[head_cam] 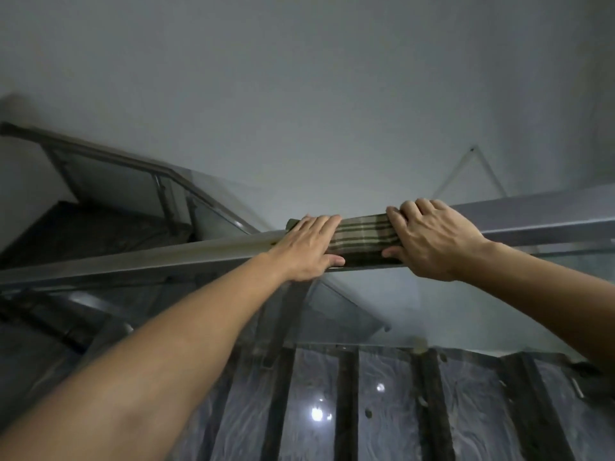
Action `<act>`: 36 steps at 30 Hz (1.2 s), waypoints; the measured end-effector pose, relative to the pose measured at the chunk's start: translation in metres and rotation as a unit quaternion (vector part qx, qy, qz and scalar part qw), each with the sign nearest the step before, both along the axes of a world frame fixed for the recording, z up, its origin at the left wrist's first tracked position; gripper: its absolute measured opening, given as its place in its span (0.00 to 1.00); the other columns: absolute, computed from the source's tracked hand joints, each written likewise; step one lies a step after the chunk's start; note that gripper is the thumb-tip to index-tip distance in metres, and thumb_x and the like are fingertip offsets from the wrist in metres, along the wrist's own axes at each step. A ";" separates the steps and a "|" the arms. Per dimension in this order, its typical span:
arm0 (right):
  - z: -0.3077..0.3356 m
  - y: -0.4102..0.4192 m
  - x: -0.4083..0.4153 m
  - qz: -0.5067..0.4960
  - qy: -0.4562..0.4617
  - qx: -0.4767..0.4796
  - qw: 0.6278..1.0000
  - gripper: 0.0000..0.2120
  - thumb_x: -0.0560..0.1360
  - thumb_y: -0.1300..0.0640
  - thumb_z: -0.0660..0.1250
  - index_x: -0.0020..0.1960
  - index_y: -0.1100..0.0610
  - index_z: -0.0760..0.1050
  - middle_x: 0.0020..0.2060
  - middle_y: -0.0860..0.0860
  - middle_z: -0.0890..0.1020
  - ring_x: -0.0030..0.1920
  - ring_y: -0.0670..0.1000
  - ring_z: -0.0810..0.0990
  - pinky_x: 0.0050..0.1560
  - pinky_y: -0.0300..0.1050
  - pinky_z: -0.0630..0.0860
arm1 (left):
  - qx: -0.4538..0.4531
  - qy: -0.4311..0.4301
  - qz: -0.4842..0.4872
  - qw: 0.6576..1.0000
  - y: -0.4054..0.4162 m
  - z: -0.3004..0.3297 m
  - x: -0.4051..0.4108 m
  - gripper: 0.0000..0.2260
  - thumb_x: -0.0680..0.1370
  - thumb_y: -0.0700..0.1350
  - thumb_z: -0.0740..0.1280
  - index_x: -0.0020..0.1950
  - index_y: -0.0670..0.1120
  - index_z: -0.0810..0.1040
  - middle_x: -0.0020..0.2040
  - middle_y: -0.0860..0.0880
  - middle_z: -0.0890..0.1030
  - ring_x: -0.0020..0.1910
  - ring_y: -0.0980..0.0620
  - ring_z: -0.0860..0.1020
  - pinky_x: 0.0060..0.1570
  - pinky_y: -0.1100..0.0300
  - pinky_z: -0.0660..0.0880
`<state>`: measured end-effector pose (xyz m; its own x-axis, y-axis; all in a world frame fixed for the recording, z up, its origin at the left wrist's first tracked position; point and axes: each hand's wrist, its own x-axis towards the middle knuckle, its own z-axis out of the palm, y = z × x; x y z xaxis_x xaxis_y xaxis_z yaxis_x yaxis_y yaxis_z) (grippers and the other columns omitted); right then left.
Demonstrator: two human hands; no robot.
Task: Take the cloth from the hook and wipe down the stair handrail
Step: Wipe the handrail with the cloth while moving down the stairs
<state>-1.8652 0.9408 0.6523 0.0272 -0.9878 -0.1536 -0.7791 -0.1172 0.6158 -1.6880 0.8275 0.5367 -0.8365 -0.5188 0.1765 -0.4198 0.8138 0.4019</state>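
A striped green and cream cloth [362,239] lies wrapped over the metal stair handrail [166,256], which runs across the view from lower left to upper right. My left hand [307,247] presses flat on the cloth's left end, thumb under the rail's near edge. My right hand [436,239] grips the cloth's right end, fingers curled over the rail's top and thumb on its near side. The cloth's far side is hidden behind the rail.
Glass panels [366,314] hang under the handrail. A second handrail [109,154] descends at the left beside dark steps [83,231]. Below are glossy marbled stair treads [382,410] with dark risers. A grey wall [299,94] fills the background.
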 end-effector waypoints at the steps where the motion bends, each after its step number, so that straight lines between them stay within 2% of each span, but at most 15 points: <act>1: -0.012 -0.009 0.016 0.002 -0.001 0.002 1.000 0.36 0.75 0.34 0.43 0.66 0.62 0.64 0.53 0.60 0.77 0.48 0.60 0.76 0.51 0.54 0.74 | 0.014 -0.003 0.005 1.000 -0.009 -0.012 0.015 0.36 0.76 0.56 0.66 0.75 0.42 0.53 0.74 0.42 0.62 0.73 0.42 0.61 0.74 0.48 0.55; 6: -0.067 -0.054 0.097 0.007 0.001 0.016 1.000 0.33 0.76 0.36 0.43 0.64 0.61 0.64 0.53 0.60 0.76 0.47 0.59 0.75 0.50 0.54 0.74 | 0.067 -0.019 0.030 0.997 -0.051 -0.062 0.085 0.37 0.74 0.53 0.69 0.75 0.43 0.53 0.75 0.42 0.60 0.74 0.43 0.59 0.74 0.50 0.54; 10: -0.104 -0.086 0.153 0.010 -0.010 0.020 1.000 0.32 0.77 0.36 0.45 0.64 0.61 0.63 0.54 0.60 0.76 0.49 0.58 0.75 0.50 0.53 0.74 | 0.095 -0.041 0.038 0.994 -0.079 -0.101 0.136 0.37 0.75 0.51 0.69 0.75 0.43 0.51 0.76 0.42 0.57 0.77 0.45 0.52 0.76 0.48 0.47; 13: -0.134 -0.113 0.193 0.020 -0.027 0.028 0.999 0.31 0.77 0.37 0.46 0.64 0.61 0.63 0.54 0.60 0.76 0.50 0.58 0.75 0.51 0.54 0.74 | 0.106 -0.057 0.046 0.992 -0.106 -0.132 0.178 0.37 0.74 0.51 0.70 0.75 0.44 0.51 0.77 0.42 0.56 0.78 0.46 0.48 0.76 0.47 0.47; 19: -0.191 -0.165 0.269 0.032 -0.048 0.034 0.998 0.30 0.77 0.38 0.48 0.62 0.63 0.65 0.52 0.61 0.76 0.49 0.59 0.75 0.49 0.55 0.74 | 0.113 -0.086 0.051 0.989 -0.159 -0.185 0.259 0.38 0.73 0.50 0.70 0.75 0.42 0.51 0.77 0.42 0.55 0.78 0.45 0.48 0.76 0.47 0.46; 25: -0.264 -0.218 0.356 0.048 -0.080 0.045 0.995 0.30 0.78 0.38 0.50 0.63 0.64 0.65 0.53 0.61 0.76 0.50 0.60 0.75 0.50 0.53 0.74 | 0.125 -0.128 0.070 0.981 -0.209 -0.258 0.349 0.40 0.74 0.48 0.69 0.76 0.43 0.47 0.78 0.42 0.51 0.78 0.45 0.45 0.76 0.47 0.45; 36: -0.388 -0.333 0.512 0.067 -0.115 0.064 0.989 0.29 0.78 0.41 0.52 0.64 0.66 0.64 0.53 0.62 0.75 0.50 0.60 0.75 0.49 0.53 0.71 | 0.129 -0.110 0.121 0.978 -0.316 -0.388 0.510 0.39 0.74 0.46 0.70 0.76 0.42 0.49 0.78 0.42 0.54 0.78 0.46 0.46 0.75 0.49 0.44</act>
<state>-1.3535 0.6081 0.2640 0.2051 -0.9456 -0.2526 -0.8691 -0.2947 0.3973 -1.1776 0.5111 0.1484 -0.6873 -0.7094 -0.1562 -0.6865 0.5641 0.4587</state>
